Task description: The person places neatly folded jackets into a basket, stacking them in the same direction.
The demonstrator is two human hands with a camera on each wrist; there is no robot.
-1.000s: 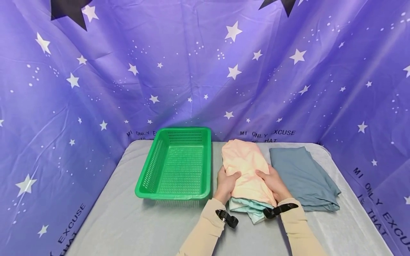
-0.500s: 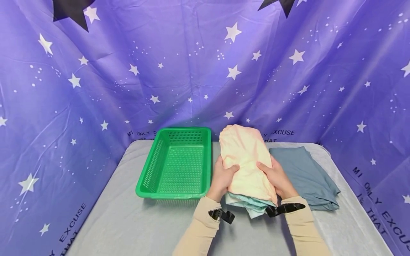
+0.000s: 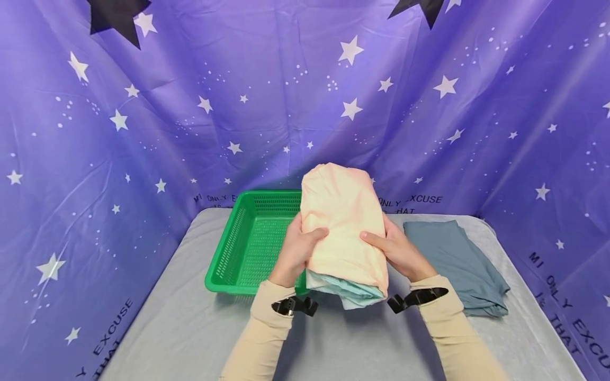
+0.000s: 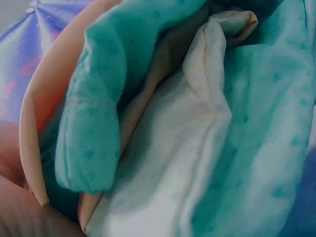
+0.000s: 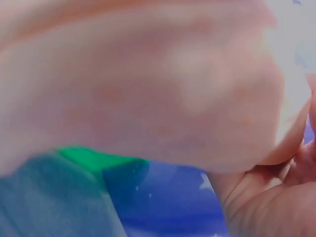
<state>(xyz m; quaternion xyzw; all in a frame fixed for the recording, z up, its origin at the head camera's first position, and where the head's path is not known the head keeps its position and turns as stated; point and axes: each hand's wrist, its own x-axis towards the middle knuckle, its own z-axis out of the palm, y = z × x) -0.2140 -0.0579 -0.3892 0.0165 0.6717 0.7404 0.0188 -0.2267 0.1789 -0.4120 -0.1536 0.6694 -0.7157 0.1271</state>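
My left hand and right hand hold a folded peach garment by its two sides, thumbs on top. The bundle is raised above the table, its left part in front of the basket's right side. Teal and white fabric pokes out below its near edge. The left wrist view shows teal patterned folds and a white layer inside the peach cloth, with part of the left hand. Blurred peach cloth fills much of the right wrist view, beside the right hand.
A green perforated basket stands left of centre, partly hidden by the bundle and left hand. At the right lies a folded blue-grey cloth. Both are on a table with a pale grey cover. Purple star-printed curtain surrounds the table.
Both hands have lifted the peach bundle and carried it leftward, so it now overlaps the basket's right side in the head view. The basket and blue-grey cloth stay in place.
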